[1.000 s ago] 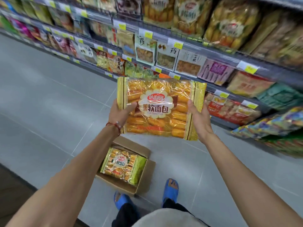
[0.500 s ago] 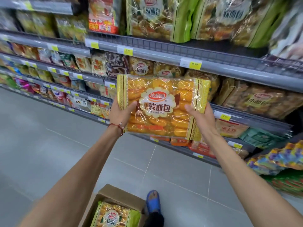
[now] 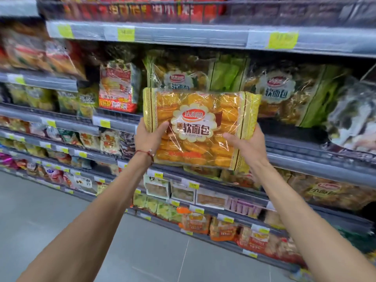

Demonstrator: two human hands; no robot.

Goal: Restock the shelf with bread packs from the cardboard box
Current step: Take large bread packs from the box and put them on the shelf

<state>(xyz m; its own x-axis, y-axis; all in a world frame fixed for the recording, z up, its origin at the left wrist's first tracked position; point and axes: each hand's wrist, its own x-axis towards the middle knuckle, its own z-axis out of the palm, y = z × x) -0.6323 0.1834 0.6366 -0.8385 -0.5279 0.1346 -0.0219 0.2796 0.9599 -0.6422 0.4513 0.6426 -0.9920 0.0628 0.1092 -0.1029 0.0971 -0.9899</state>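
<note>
Bread pack (image 3: 201,129), 达利园 brand, labelled 软面包

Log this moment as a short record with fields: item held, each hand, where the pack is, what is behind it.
item held: bread pack, yellow-edged, upright, label facing the camera
left hand: grips the pack's lower left edge, thumb on the front
right hand: grips the pack's lower right side, thumb on the front
position: in the air before the shelf, not yet set down
behind it: green bread packs standing on that shelf
cardboard box: not in view
</note>
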